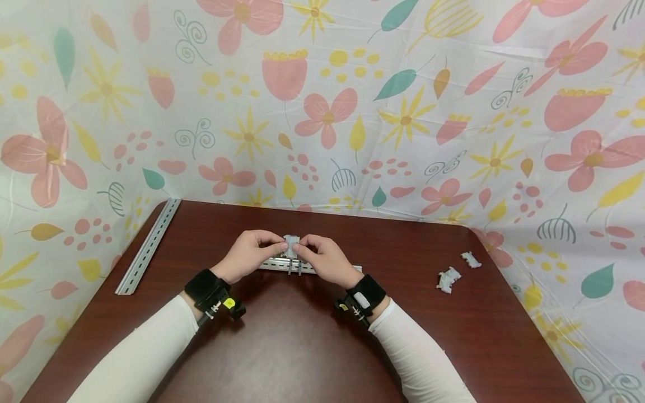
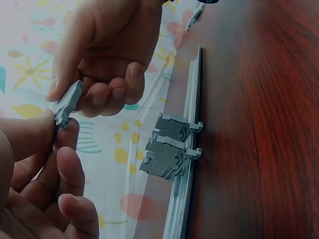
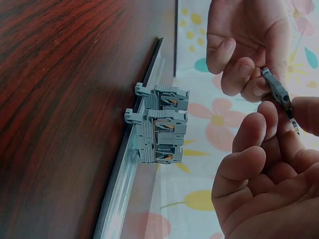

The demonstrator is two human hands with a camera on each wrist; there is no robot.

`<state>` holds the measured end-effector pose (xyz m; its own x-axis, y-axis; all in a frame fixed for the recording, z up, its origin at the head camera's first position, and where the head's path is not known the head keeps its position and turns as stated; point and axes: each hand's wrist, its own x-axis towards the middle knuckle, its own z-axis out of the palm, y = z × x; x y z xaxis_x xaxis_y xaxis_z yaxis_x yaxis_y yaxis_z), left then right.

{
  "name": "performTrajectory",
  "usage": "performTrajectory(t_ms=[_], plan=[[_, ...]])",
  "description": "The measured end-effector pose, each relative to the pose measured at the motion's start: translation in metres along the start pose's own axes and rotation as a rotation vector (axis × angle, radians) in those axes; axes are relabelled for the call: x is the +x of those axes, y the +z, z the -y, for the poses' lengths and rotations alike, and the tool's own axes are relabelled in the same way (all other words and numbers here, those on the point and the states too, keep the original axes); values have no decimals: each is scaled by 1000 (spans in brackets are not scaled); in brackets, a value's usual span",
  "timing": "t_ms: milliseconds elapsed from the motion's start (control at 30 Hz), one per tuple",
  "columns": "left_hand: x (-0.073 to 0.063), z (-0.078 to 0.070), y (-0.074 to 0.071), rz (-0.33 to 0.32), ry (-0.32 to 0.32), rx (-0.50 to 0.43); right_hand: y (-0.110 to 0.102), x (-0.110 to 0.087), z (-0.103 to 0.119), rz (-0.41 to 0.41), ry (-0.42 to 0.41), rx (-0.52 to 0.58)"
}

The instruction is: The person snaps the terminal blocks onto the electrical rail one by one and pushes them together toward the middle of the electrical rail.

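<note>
A small grey terminal block [image 1: 291, 245] is held up between both hands, over the middle of a slotted metal DIN rail [image 1: 269, 264]. My left hand [image 1: 250, 254] pinches one end between thumb and fingers. At the opposite end, my right hand [image 1: 330, 260] pinches it too. Seen from the left wrist, the held block [image 2: 69, 105] appears edge-on, its lower end at the left thumb. Two grey terminal blocks [image 2: 164, 155] sit side by side on the rail [image 2: 179, 209] below. Orange parts show inside these mounted blocks [image 3: 167, 128] in the right wrist view.
A second DIN rail [image 1: 149, 246] lies along the left side of the dark wooden table [image 1: 282, 347]. Loose grey terminal blocks [image 1: 447, 279] lie on the right, with another grey piece [image 1: 471, 259] just beyond. A flower-printed curtain [image 1: 327, 168] stands behind the table.
</note>
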<state>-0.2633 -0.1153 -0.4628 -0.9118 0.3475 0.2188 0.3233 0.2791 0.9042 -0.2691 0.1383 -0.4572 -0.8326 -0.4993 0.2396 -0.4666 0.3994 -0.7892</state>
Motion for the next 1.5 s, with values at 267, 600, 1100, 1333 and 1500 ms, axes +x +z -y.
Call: performTrajectory(t_ms=[267,600,1100,1333,1500], plan=[[1,2,2,23,9,2,-1,-2,2,21,-18,-1],[0,2,0,54,4,5,-1,-1,-1,10,-23,10],[1,16,-4,97,-19,292,-14,1,-17,-62,40,-10],[1,22,-2,133,43,482,-17,2,-24,-69,55,-21],[-1,23,-1,138,60,588,-19,2,-28,-68,85,-24]])
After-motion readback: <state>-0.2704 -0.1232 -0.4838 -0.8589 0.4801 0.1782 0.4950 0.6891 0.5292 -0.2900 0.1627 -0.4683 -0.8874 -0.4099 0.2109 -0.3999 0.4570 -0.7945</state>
